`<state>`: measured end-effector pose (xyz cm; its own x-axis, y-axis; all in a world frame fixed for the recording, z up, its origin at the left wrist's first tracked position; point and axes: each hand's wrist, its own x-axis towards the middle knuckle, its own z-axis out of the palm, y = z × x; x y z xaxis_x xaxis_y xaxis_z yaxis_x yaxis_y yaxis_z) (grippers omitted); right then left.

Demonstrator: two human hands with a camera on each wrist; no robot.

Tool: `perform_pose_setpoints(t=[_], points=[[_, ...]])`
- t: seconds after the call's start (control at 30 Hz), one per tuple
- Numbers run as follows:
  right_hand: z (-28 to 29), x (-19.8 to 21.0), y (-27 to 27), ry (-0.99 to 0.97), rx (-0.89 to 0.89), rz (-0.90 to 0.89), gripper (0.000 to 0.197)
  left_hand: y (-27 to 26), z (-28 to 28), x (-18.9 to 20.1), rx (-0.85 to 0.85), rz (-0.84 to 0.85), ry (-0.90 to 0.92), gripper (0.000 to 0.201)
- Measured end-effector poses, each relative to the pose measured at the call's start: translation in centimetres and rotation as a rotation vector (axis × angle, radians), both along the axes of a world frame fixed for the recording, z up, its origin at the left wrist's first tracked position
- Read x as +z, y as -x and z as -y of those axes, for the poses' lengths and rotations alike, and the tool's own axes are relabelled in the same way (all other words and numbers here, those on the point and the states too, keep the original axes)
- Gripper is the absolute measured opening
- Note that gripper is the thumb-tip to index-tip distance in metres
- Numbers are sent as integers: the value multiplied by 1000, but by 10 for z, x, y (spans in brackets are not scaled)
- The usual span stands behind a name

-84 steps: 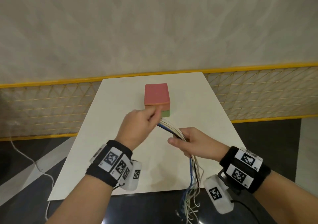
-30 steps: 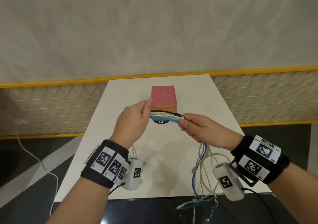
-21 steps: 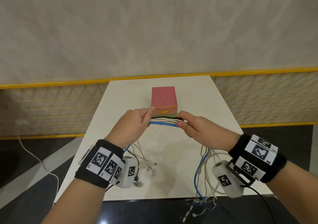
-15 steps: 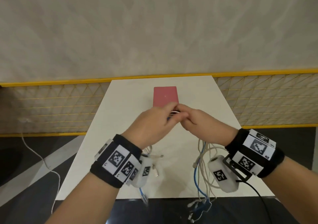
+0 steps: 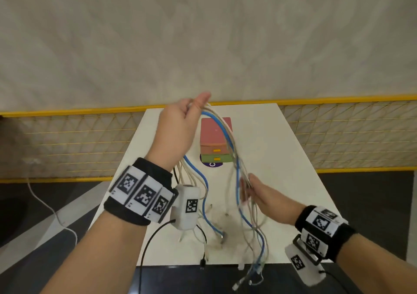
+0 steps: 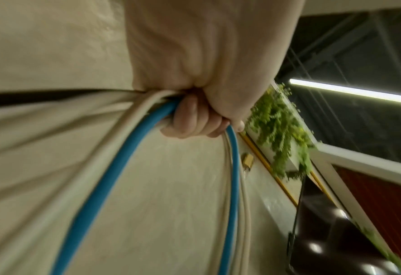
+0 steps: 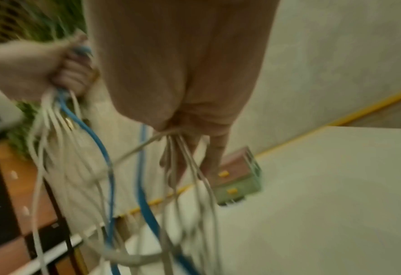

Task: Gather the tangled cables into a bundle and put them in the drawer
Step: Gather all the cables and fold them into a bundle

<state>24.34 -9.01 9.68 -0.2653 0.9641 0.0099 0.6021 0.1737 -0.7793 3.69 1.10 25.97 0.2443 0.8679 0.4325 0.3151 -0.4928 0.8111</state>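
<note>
A bundle of white, blue and black cables (image 5: pixel 228 135) hangs folded over my raised left hand (image 5: pixel 194 106), which grips the fold in a fist (image 6: pixel 190 121) above the white table (image 5: pixel 282 158). One half drops by my left wrist, the other runs down to my right hand (image 5: pixel 248 187). That hand is lower and nearer, and pinches the strands, which fan out beneath it (image 7: pixel 183 139). The small drawer unit (image 5: pixel 213 133) has a pink top and two shut drawers with yellow handles. It stands mid-table behind the cables (image 7: pixel 143 195).
Loose cable ends (image 5: pixel 252 271) trail over the table's front edge. A yellow-railed mesh fence (image 5: pixel 67 140) runs behind the table. A thin white cord (image 5: pixel 45 203) lies on the dark floor to the left.
My left hand has risen high with the fold of the bundle. My right hand has moved down and toward me along the hanging strands. The hands were together by the drawer unit before.
</note>
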Motion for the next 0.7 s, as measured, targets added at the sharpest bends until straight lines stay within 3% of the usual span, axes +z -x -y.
perform_pose_setpoints(t=[0.1,0.17,0.2,0.3,0.4,0.53,0.7], points=[[16,-54,-24,262,12,300,66,12,-4,21,60,89,-37,51],[17,-49,-27,315,-54,311,76,18,-5,28,70,9,-86,52],[13,-35,-24,270,-111,224,75,18,-4,29,64,-50,-112,53],[-6,34,2,-31,-278,-217,61,11,2,20,0,-163,-138,53],[-24,100,39,-232,-172,-475,58,1,10,5,-75,-203,-115,47],[-44,114,68,-294,-91,-487,21,4,14,6,-89,-190,-94,42],[-48,36,49,-242,-92,-170,8,25,4,21,77,20,-75,47]])
